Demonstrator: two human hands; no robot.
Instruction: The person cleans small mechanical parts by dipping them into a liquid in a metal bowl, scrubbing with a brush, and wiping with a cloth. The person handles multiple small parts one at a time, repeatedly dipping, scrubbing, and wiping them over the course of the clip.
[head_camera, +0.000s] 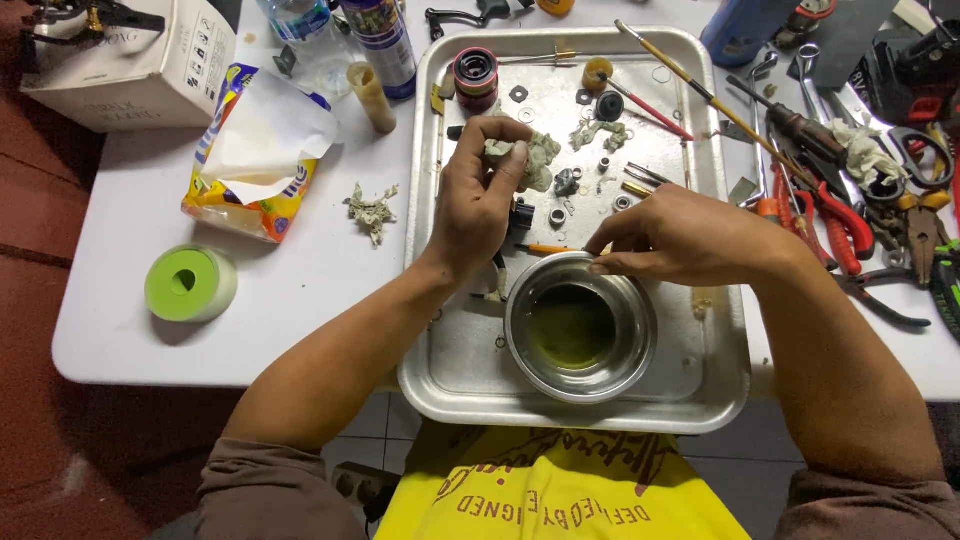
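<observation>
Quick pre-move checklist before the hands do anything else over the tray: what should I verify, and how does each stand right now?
1. Left hand has a firm hold on the grey-green wad of tissue: ok, fingers pinch it.
2. Right hand steady at the rim of the steel bowl: ok, fingertips sit at its far edge.
3. What the right fingertips pinch: cannot tell, too small.
4. Bowl flat on the metal tray: ok, greenish liquid level inside.
5. Small rings and washers kept on the tray: ok.
6. Space beside the tray on the right: not ok, red-handled pliers and other tools crowd it.
</observation>
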